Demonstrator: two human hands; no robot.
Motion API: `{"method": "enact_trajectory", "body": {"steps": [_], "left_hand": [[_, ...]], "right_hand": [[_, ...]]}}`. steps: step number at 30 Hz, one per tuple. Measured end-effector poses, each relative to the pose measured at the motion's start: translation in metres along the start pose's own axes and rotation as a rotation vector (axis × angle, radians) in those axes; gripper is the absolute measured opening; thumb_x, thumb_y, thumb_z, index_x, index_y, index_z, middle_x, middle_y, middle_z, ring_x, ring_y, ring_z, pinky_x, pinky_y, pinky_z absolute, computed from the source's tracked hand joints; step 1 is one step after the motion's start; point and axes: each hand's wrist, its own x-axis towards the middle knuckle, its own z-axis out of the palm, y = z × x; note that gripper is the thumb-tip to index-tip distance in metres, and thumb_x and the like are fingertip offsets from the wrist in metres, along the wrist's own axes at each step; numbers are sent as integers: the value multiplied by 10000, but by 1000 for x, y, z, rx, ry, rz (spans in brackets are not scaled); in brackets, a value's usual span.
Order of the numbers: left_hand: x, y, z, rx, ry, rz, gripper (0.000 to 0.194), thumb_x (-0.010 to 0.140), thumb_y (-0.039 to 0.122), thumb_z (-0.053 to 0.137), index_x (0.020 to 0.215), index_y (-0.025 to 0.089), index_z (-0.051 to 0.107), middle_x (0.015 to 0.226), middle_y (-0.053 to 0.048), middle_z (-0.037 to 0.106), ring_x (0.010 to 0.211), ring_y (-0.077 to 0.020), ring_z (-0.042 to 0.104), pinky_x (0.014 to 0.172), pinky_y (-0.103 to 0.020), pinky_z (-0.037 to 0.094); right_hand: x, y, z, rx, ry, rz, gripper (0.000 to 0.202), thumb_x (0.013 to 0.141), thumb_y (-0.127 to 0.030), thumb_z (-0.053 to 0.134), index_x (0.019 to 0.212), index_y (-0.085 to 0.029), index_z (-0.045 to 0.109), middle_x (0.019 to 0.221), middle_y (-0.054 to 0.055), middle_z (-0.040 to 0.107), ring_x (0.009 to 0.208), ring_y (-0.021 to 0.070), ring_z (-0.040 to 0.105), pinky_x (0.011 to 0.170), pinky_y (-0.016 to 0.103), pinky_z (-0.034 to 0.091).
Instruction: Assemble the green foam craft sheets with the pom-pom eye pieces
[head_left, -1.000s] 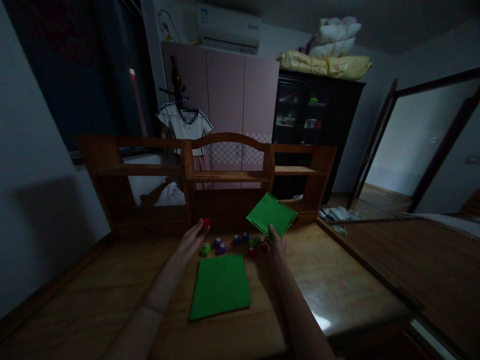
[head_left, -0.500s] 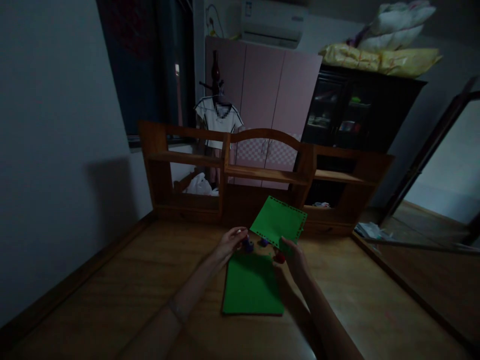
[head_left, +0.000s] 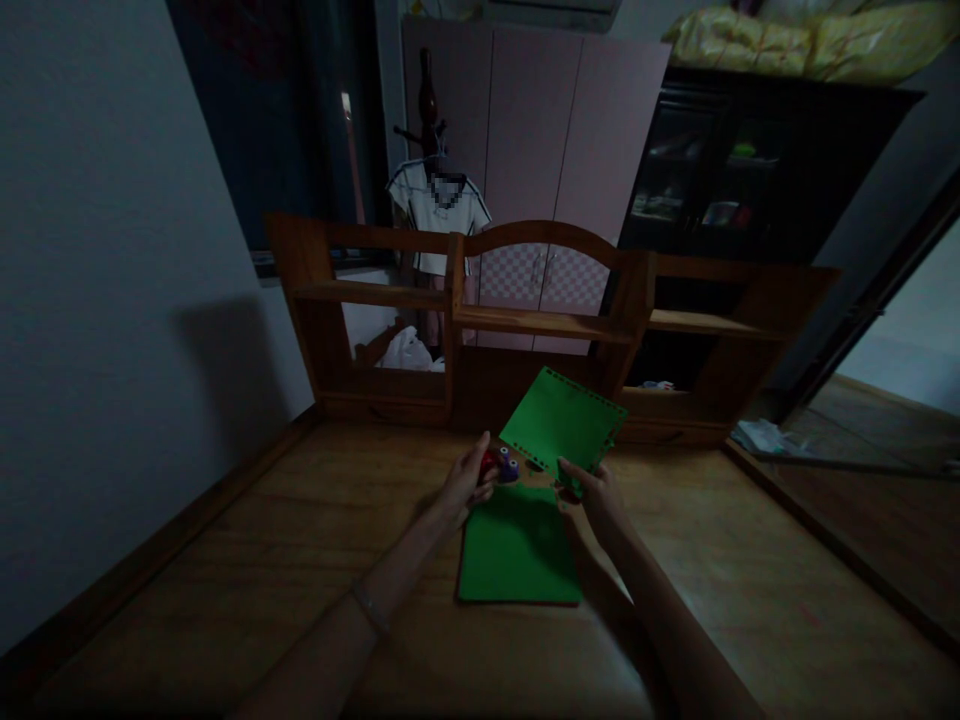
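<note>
Pad (head_left: pixel 519 550), green, lies flat on the wooden tabletop (head_left: pixel 300 530); just beyond, the left hand (head_left: pixel 463 485) is clamped on a red piece (head_left: pixel 488 464) and the right hand (head_left: pixel 601 500) pinches a raised, tilted green sheet (head_left: pixel 566 420) by its near edge. Progress, as judged: both items picked up but held apart, with purple pieces (head_left: pixel 511 469) loose on the tabletop before the wooden shelf (head_left: pixel 540 322). Versus one second ago, the left hand has shifted from well left of the sheet to near it, beside the purple pieces.

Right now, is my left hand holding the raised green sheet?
No, your right hand holds the green sheet, while your left hand holds a small red object.
</note>
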Motion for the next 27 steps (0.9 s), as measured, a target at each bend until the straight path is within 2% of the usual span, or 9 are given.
{"method": "enact_trajectory", "body": {"steps": [3,5,9,12,15,18,22,27], "left_hand": [[5,-1,-2,-95,5,-31,514,742,673,563,767,160,583,427,91,337,290,-24,211,330,-173,124],[8,-2,-4,-154,-15,-58,507,779,655,532,782,152,596,464,65,413,305,-31,247,336,-176,172],[10,-3,-7,-299,-103,-47,340,844,470,569,844,137,635,709,-23,623,439,-67,448,441,-207,362],[11,-4,-10,-336,-122,-25,271,820,352,639,974,130,661,888,-70,672,605,-107,571,562,-231,444],[13,-6,-14,-258,-145,29,376,759,274,717,1102,137,649,990,-91,679,730,-138,629,631,-234,473],[15,-9,-16,-193,-181,98,467,701,199,768,1145,138,636,1038,-99,678,859,-165,649,762,-257,495],[13,-11,-14,-177,-165,104,439,690,187,784,1102,127,645,1045,-91,679,938,-166,648,909,-274,470],[8,-9,-10,-173,-184,105,399,668,219,807,1016,123,635,1012,-92,683,965,-211,656,955,-345,474]], "right_hand": [[1,0,0,2,-7,-9,384,626,-414,769,881,-158,642,751,43,672,605,170,611,541,276,492],[2,-1,0,3,-4,-16,390,615,-410,774,882,-158,644,765,45,675,611,170,615,541,271,490],[1,0,2,-18,19,-1,409,603,-433,774,881,-159,652,765,50,685,604,175,623,521,261,480],[1,1,0,-43,46,-67,402,639,-469,746,874,-157,653,758,58,685,618,182,628,490,247,465],[2,1,-3,-80,75,-168,399,673,-499,715,860,-152,659,775,71,688,651,196,631,487,250,471],[5,2,-6,-88,99,-209,407,674,-511,710,848,-146,664,780,74,689,646,197,624,514,264,484],[9,5,-7,-115,99,-246,374,691,-502,698,812,-149,671,745,56,680,627,185,611,547,271,484],[8,6,-5,-146,107,-233,366,681,-503,703,786,-154,673,705,47,671,600,169,592,516,254,467]]}}
